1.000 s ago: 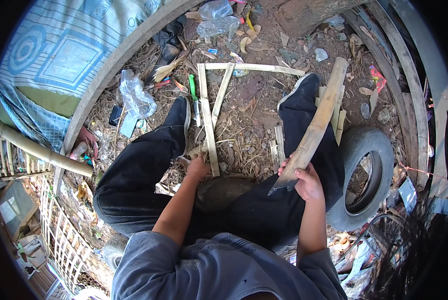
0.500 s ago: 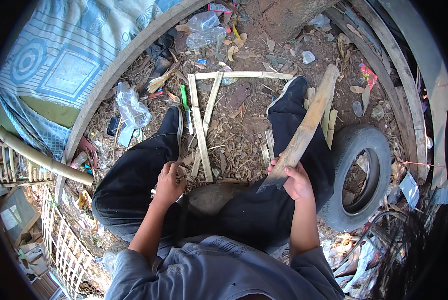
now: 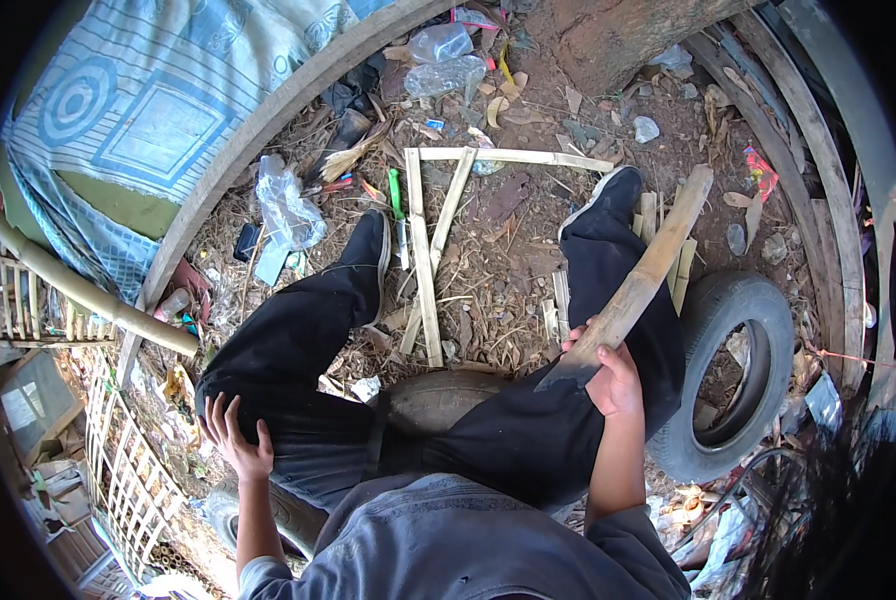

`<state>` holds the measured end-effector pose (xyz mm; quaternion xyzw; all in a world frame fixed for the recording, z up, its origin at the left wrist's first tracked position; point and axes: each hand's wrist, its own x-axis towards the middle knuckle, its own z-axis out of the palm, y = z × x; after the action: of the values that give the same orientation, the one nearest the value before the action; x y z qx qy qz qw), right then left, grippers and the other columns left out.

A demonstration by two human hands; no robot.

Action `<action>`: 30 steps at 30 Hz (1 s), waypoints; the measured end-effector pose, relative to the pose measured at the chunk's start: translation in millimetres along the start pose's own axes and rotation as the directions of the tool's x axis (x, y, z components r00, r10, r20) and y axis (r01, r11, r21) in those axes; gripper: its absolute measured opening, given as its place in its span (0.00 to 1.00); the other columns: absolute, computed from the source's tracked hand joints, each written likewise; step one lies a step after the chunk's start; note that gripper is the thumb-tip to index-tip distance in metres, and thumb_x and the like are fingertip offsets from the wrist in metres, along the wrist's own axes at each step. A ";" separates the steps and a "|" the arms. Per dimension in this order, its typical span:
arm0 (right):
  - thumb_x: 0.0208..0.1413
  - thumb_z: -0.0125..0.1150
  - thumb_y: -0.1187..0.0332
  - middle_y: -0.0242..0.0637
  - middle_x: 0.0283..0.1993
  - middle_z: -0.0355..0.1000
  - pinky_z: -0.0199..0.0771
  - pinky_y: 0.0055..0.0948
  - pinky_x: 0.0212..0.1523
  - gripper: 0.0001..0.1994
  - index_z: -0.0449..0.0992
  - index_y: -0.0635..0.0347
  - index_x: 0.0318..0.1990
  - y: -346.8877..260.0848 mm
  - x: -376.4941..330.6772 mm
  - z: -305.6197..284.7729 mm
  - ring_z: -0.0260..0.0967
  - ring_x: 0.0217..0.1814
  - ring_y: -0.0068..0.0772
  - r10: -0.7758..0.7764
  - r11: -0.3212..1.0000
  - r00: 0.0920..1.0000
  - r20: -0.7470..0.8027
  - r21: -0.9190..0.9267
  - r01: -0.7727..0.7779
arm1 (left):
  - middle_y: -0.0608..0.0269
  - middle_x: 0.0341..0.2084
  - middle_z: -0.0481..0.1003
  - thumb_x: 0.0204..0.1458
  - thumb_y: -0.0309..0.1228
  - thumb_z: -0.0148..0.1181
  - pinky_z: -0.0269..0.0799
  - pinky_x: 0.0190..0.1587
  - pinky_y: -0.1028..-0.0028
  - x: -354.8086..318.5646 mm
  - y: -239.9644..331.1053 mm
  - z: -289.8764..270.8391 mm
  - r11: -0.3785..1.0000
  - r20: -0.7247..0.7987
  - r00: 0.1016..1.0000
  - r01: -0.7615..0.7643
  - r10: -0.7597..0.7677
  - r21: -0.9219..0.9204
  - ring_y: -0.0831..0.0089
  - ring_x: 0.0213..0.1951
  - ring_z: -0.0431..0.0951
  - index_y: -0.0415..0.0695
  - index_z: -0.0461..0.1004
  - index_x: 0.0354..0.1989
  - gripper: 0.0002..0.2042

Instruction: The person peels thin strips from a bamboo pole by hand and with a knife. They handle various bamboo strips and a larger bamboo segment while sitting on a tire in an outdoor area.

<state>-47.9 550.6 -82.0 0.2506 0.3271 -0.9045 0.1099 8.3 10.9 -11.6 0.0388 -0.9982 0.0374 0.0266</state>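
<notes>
A wide split piece of bamboo (image 3: 656,262) slants across my right thigh, its dark lower end resting toward my lap. My right hand (image 3: 613,380) is closed around it near that end. On the left thigh of my black trousers lies my left hand (image 3: 236,440), fingers spread, holding nothing. Between my feet, pale bamboo strips are on the ground: an upright strip (image 3: 423,260), a slanted strip (image 3: 452,205) crossing it low down, and a cross strip (image 3: 528,156) along their far ends. A green-handled knife (image 3: 396,195) lies beside my left shoe.
A tyre (image 3: 703,440) leans by my right leg; another tyre (image 3: 448,398) is under me. Short bamboo pieces (image 3: 684,275) lie past my right shin. Clear plastic bottles (image 3: 448,75) and leaves litter the dirt. A blue patterned cloth (image 3: 158,120) hangs at the left.
My left hand has moved left and back from between my legs onto my left thigh. The bamboo stays in my right hand. The whole view has shifted slightly.
</notes>
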 end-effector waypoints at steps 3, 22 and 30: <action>0.53 0.65 0.71 0.46 0.50 0.73 0.70 0.44 0.58 0.23 0.66 0.61 0.56 2.7 1.7 2.6 0.73 0.55 0.46 0.004 1.000 1.000 0.002 -0.022 -0.004 | 0.49 0.60 0.66 0.51 0.41 0.55 0.35 0.71 0.45 -0.6 -3.7 -1.2 1.000 -0.014 1.000 0.012 -0.012 -0.012 0.48 0.69 0.56 0.44 0.71 0.55 0.24; 0.56 0.62 0.65 0.43 0.54 0.70 0.74 0.45 0.55 0.26 0.64 0.60 0.60 3.7 3.8 -7.0 0.72 0.54 0.43 0.026 0.979 0.997 -0.067 -0.199 -0.039 | 0.51 0.57 0.68 0.45 0.38 0.60 0.36 0.72 0.45 2.2 -1.0 -2.7 0.992 -0.030 0.996 0.079 -0.082 -0.093 0.50 0.67 0.59 0.46 0.75 0.46 0.19; 0.59 0.60 0.67 0.43 0.55 0.70 0.74 0.46 0.56 0.24 0.63 0.61 0.61 9.9 6.0 -8.6 0.71 0.56 0.41 0.079 0.973 0.993 -0.092 -0.211 -0.097 | 0.53 0.55 0.70 0.43 0.37 0.61 0.37 0.71 0.45 4.1 -8.8 -2.3 0.989 -0.045 0.994 0.091 -0.096 -0.117 0.51 0.66 0.61 0.46 0.76 0.43 0.18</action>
<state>-46.1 548.4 -96.2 0.2890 0.4158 -0.8468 0.1628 5.1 2.0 -8.4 0.0830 -0.9948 -0.0206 0.0557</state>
